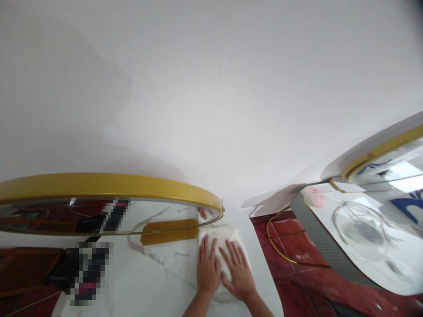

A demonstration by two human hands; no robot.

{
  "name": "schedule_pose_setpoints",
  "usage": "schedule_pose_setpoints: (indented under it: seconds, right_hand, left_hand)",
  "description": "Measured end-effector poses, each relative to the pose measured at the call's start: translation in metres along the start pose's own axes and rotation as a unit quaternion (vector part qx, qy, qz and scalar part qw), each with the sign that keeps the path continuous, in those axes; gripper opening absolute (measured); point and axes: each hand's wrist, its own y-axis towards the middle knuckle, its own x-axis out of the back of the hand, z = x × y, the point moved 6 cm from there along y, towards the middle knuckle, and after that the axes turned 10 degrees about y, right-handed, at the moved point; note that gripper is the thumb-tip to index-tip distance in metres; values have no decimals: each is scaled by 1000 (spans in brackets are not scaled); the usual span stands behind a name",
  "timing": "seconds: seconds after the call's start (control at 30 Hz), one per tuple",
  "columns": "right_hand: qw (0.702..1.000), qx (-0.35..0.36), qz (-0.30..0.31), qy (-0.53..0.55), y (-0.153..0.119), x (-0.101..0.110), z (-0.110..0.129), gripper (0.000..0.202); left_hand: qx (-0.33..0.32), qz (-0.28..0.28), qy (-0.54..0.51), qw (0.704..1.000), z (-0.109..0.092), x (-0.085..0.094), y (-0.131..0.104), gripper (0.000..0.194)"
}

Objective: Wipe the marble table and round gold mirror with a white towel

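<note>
A folded white cloth (pixel 228 235) lies on a white marble-patterned tabletop (pixel 155 281), close to the wall and the tabletop's right side. My left hand (pixel 208 268) rests flat on the left part of the cloth, fingers stretched out. Beside it, my right hand (pixel 238 270) presses flat on the cloth too, its fingers slightly spread and its thumb towards the left hand. Neither hand grips the cloth. Just left of the cloth is the gold base (pixel 170 232) of a gold-rimmed mirror (pixel 109 185), which reflects some fingers.
A white wall (pixel 211 110) rises behind the tabletop. To the right, past a strip of red tiled floor (pixel 280 255), stands another white-topped table (pixel 357 237) with a gold-rimmed mirror (pixel 380 152) and a curved gold bar (pixel 274 242). A pixelated patch (pixel 89 273) covers something at left.
</note>
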Motion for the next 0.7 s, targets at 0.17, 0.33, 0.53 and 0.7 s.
schedule_pose_setpoints:
  seconds: [0.17,0.33,0.53,0.7]
  right_hand:
    - [1000,-2,3,11,33,3,-22,74]
    - [1000,3,21,18,57,8,-40,73]
    - [999,7,30,15,64,16,-51,73]
    - [999,18,26,13,62,24,-61,72]
  left_hand:
    - [-11,-11,5,1000,-2,-6,38,65]
    - [5,-21,18,1000,-4,-15,63,65]
    - [16,-27,25,999,-11,-21,70,61]
    - [35,-30,16,999,-25,-17,74,64]
